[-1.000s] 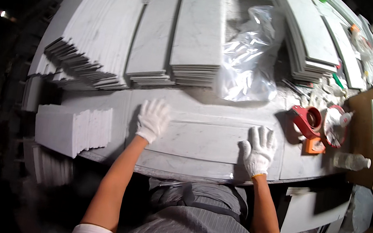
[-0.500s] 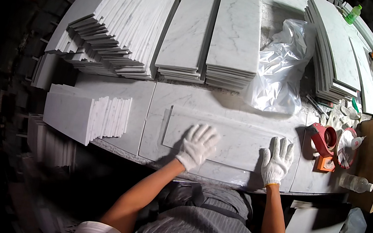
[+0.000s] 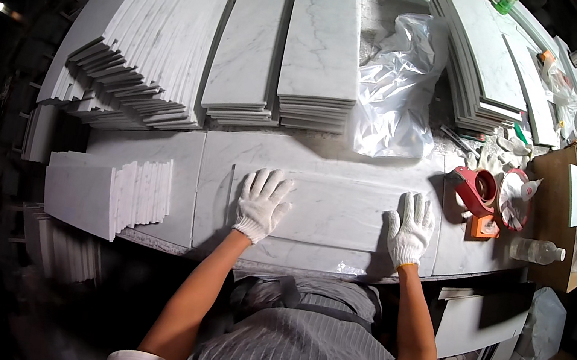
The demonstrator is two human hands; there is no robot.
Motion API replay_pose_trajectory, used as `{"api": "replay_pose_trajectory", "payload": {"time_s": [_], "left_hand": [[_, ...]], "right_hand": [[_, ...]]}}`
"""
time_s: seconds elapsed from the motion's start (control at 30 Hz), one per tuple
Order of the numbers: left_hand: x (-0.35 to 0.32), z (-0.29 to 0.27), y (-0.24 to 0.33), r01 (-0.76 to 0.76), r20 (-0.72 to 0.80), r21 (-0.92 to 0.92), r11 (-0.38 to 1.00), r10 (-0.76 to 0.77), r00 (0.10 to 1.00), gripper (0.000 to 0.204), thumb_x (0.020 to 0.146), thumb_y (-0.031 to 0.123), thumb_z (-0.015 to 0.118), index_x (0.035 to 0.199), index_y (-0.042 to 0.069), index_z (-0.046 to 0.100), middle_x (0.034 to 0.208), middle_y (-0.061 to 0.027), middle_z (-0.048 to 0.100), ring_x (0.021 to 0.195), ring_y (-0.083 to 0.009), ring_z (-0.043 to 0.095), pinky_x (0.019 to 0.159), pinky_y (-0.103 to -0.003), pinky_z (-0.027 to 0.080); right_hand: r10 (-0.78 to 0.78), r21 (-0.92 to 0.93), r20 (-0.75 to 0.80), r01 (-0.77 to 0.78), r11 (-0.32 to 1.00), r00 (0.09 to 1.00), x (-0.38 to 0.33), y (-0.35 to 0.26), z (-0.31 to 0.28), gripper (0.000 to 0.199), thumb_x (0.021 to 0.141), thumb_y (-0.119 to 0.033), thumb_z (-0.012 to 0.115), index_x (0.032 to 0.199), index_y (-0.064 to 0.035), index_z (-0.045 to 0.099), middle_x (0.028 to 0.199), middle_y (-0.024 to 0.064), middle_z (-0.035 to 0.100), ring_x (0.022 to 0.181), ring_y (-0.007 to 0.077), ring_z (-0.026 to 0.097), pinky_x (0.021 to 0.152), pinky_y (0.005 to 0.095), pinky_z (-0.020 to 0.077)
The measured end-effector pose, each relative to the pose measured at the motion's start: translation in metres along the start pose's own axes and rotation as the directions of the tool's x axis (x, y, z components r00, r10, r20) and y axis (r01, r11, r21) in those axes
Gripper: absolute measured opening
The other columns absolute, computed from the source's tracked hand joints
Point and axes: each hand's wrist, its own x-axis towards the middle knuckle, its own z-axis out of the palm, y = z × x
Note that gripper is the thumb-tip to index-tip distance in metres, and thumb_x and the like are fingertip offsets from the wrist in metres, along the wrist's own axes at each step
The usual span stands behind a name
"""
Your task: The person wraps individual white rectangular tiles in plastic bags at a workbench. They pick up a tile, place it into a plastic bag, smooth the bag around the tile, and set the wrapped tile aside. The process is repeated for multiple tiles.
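Note:
A long white marble tile (image 3: 332, 214) with faint grey veins lies flat on the marble-topped bench in front of me. My left hand (image 3: 264, 203), in a white knit glove, rests on its left end with the fingers spread. At the opposite end, my right hand (image 3: 410, 232) lies palm down in a matching glove, fingers stretched out. Neither hand grips anything. Both palms hide parts of the tile's ends.
Stacks of marble tiles (image 3: 325, 41) line the back, beside crumpled clear plastic (image 3: 398, 95). A smaller row of tiles (image 3: 84, 192) stands at left. On the right are a red tape dispenser (image 3: 471, 191), a plastic bottle (image 3: 537, 252) and a cardboard box (image 3: 569, 273).
My left hand has slid left along the tile to its left end. My right hand stays at the right end. The whole view has shifted, so the bench appears further left.

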Motion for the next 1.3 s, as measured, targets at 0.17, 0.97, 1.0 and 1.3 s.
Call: {"api": "replay_pose_trajectory", "payload": {"time_s": [0.17, 0.97, 1.0, 1.3], "left_hand": [[0.003, -0.001, 0.001, -0.005, 0.007, -0.003, 1.0, 0.006, 1.0, 0.056, 0.079, 0.03, 0.07, 0.132, 0.017, 0.058, 0.142, -0.0107, 0.05, 0.134, -0.0332, 0.04, 0.114, -0.052, 0.025], [-0.108, -0.005, 0.011, -0.607, 0.168, -0.218, 0.764, 0.642, 0.748, 0.049, 0.079, 0.023, 0.058, 0.128, 0.024, 0.06, 0.137, -0.0014, 0.056, 0.123, -0.0191, 0.053, 0.11, -0.044, 0.035], [-0.103, -0.01, 0.01, -0.613, 0.144, -0.214, 0.76, 0.646, 0.75, 0.047, 0.078, 0.023, 0.06, 0.126, 0.023, 0.062, 0.136, -0.002, 0.056, 0.123, -0.0194, 0.054, 0.108, -0.043, 0.037], [0.004, -0.007, 0.056, -0.264, -0.096, -0.131, 0.956, 0.253, 0.963, 0.041, 0.079, 0.03, 0.07, 0.117, 0.015, 0.065, 0.129, -0.0059, 0.055, 0.124, -0.0263, 0.048, 0.11, -0.046, 0.034]], "right_hand": [[0.047, 0.045, 0.01, -0.047, 0.998, 0.999, 0.001, 0.0, 0.001, 0.061, 0.094, -0.044, 0.056, 0.142, -0.0077, 0.048, 0.15, 0.0197, 0.04, 0.14, 0.0359, 0.035, 0.114, 0.0489, 0.0244], [0.046, 0.002, -0.016, -0.046, 0.999, 0.999, 0.005, -0.005, -0.003, 0.054, 0.092, -0.042, 0.06, 0.14, -0.018, 0.054, 0.145, 0.0238, 0.044, 0.134, 0.0403, 0.039, 0.111, 0.0499, 0.0304], [0.047, 0.005, -0.011, -0.047, 0.999, 0.999, 0.005, -0.006, -0.003, 0.054, 0.092, -0.042, 0.059, 0.14, -0.018, 0.054, 0.146, 0.0237, 0.044, 0.134, 0.0402, 0.039, 0.112, 0.0499, 0.0302], [0.062, 0.021, -0.016, -0.062, 0.998, 0.998, 0.002, -0.003, 0.0, 0.056, 0.092, -0.045, 0.06, 0.14, -0.0178, 0.054, 0.148, 0.0231, 0.042, 0.136, 0.0401, 0.038, 0.112, 0.0484, 0.0292]]}}
